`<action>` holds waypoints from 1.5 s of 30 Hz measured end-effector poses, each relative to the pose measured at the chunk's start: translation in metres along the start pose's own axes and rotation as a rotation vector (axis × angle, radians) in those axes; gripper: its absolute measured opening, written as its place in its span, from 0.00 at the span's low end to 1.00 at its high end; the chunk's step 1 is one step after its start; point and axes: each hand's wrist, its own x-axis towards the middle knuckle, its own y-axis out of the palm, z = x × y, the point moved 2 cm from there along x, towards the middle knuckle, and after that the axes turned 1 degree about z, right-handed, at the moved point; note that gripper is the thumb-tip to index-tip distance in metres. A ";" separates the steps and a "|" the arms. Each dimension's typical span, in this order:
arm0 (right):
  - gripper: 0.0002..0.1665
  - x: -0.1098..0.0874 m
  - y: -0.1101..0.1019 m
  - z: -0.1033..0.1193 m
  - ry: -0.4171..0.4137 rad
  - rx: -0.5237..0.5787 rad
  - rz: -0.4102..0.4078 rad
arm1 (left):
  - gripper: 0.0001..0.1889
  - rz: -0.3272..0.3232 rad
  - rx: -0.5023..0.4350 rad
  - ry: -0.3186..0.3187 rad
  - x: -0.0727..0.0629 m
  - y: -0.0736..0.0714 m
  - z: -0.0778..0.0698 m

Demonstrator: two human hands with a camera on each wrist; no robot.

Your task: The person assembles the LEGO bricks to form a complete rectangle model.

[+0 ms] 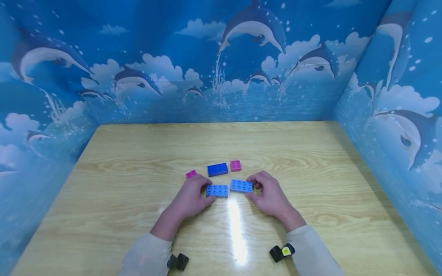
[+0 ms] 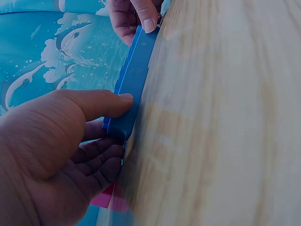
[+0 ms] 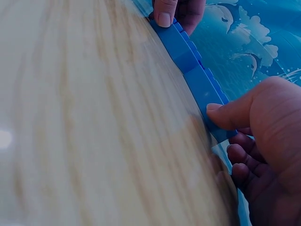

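In the head view two light blue building bricks lie on the table, end to end with a narrow gap. My left hand [image 1: 192,195] pinches the left light blue brick [image 1: 217,191] between thumb and fingers at its left end. My right hand [image 1: 269,194] pinches the right light blue brick [image 1: 241,186] at its right end; that brick is slightly tilted in line. In the left wrist view the thumb presses the near side of the brick [image 2: 133,80]. The right wrist view shows the right thumb on the side of its brick [image 3: 203,89].
Behind them lie a dark blue brick [image 1: 217,169] and a small pink brick [image 1: 235,165]. Another pink brick [image 1: 191,174] is partly hidden by my left hand. The wooden table [image 1: 138,145] meets a dolphin-print curtain [image 1: 207,103] at the back and sides.
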 end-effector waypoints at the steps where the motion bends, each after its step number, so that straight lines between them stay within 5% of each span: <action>1: 0.21 0.000 0.000 0.000 -0.002 0.003 0.004 | 0.24 0.001 0.002 -0.008 0.000 0.000 0.000; 10: 0.21 0.002 -0.002 0.000 -0.038 0.029 0.019 | 0.24 0.009 0.014 -0.077 0.002 0.000 -0.005; 22: 0.21 0.004 -0.003 -0.001 -0.036 0.054 0.054 | 0.23 -0.011 0.004 -0.032 0.003 0.000 -0.006; 45: 0.24 0.007 -0.004 -0.001 -0.017 0.060 0.083 | 0.23 0.001 0.016 -0.040 0.005 0.003 -0.005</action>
